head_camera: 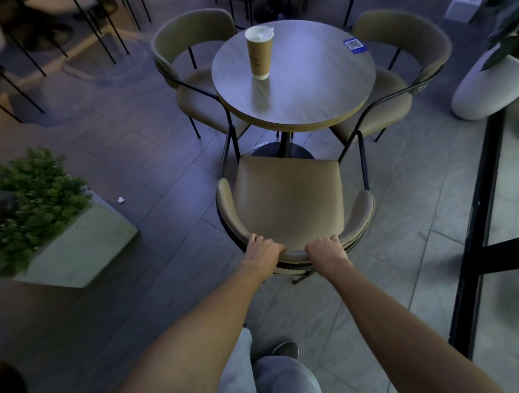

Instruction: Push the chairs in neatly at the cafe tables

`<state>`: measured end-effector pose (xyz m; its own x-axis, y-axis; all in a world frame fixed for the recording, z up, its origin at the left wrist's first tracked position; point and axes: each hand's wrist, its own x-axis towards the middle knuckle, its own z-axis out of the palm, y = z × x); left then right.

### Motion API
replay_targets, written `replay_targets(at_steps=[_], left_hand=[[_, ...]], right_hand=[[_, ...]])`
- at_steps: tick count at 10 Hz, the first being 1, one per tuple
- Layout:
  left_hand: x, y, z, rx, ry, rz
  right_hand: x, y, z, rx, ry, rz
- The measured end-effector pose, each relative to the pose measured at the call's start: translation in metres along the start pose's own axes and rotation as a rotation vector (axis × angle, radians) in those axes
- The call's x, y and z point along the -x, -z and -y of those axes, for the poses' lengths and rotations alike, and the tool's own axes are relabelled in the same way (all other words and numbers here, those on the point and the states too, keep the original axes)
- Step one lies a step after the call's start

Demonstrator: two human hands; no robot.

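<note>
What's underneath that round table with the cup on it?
Under the round table: its dark pedestal base and parts of two side chairs' seats. The tabletop hides the rest.

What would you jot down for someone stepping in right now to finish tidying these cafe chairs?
Left hand and right hand: both gripping the top of the near chair's curved backrest, fingers wrapped over the rim.
Near chair: faces the round table, seat entirely clear of the tabletop, not yet pushed in.
Left chair and right chair: seats partly tucked under the table.
Paper cup stands upright on the table.
Left to do: slide the near chair straight forward under the table, probably gently so the cup stays up.
</note>
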<state>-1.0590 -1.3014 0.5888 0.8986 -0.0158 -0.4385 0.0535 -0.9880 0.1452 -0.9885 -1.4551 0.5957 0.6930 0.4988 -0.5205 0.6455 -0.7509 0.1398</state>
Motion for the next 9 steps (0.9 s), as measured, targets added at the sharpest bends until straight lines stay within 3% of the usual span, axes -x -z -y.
replay_targets(at_steps=[7, 8, 9], left_hand=[[0.002, -0.005, 0.006, 0.005, -0.052, 0.022], [0.004, 0.000, 0.006, 0.018, -0.061, 0.039], [0.006, 0.021, 0.007, 0.117, -0.023, 0.025]], right_hand=[[0.009, -0.006, 0.001, -0.012, 0.001, -0.004], [0.010, -0.003, 0.002, -0.057, 0.029, 0.004], [0.012, 0.021, -0.005, -0.271, 0.009, 0.028]])
